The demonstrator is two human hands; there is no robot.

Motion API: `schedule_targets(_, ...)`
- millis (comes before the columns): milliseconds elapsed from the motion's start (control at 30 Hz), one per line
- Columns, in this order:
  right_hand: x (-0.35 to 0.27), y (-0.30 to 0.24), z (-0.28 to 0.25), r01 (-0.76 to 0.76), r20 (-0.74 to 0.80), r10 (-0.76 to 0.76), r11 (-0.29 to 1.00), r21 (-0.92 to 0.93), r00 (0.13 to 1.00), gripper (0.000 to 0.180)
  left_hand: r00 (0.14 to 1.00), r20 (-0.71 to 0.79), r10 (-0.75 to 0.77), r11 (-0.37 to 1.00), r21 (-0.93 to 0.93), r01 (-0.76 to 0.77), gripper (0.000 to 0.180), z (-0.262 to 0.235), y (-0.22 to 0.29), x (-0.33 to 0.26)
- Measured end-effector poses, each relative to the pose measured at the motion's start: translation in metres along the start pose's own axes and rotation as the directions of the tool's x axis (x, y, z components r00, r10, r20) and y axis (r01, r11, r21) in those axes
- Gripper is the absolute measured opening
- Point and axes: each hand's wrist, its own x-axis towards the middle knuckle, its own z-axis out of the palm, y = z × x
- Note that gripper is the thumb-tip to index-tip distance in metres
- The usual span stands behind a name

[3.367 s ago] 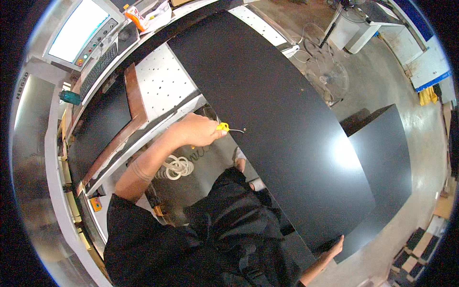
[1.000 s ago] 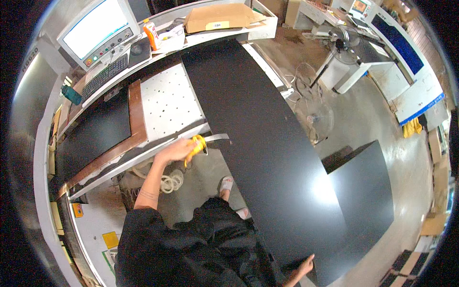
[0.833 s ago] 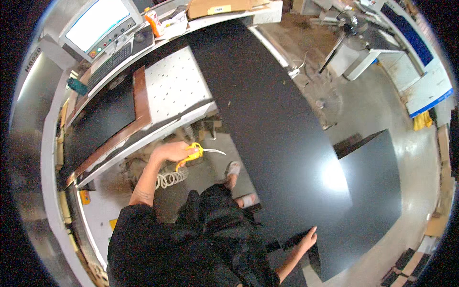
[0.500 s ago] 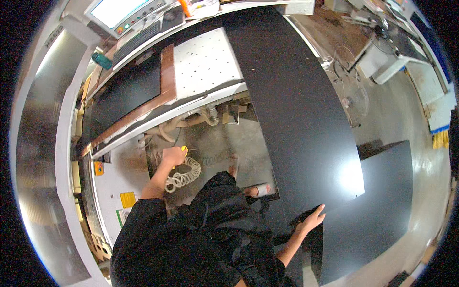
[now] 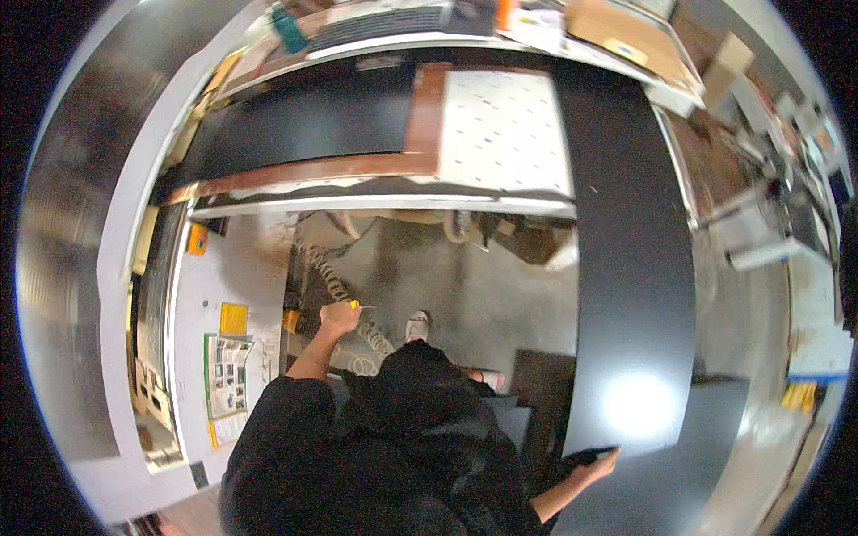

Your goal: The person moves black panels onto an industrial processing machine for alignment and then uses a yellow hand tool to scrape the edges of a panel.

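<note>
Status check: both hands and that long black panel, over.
Left hand gripping small yellow air nozzle on coiled hose, lowered beside the leg. Right hand at near edge of long black panel. Nothing blocking.
</note>
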Motion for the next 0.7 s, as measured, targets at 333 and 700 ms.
schedule_targets(333, -0.093, -0.001, 0.05, 0.248, -0.114, -0.277, 0.944, -0.218, 0.954, 0.052, 0.672, -0.425, -0.607, 0.746, -0.597, 0.295, 0.054, -0.051, -0.267, 0.004)
schedule_targets(700, -0.251, -0.059, 0.094, 0.121, -0.056, -0.116, 0.986, 0.11, 0.992, 0.054, -0.494, -0.86, -0.128, 0.78, -0.395, 0.485, 0.036, -0.163, -0.604, -0.079)
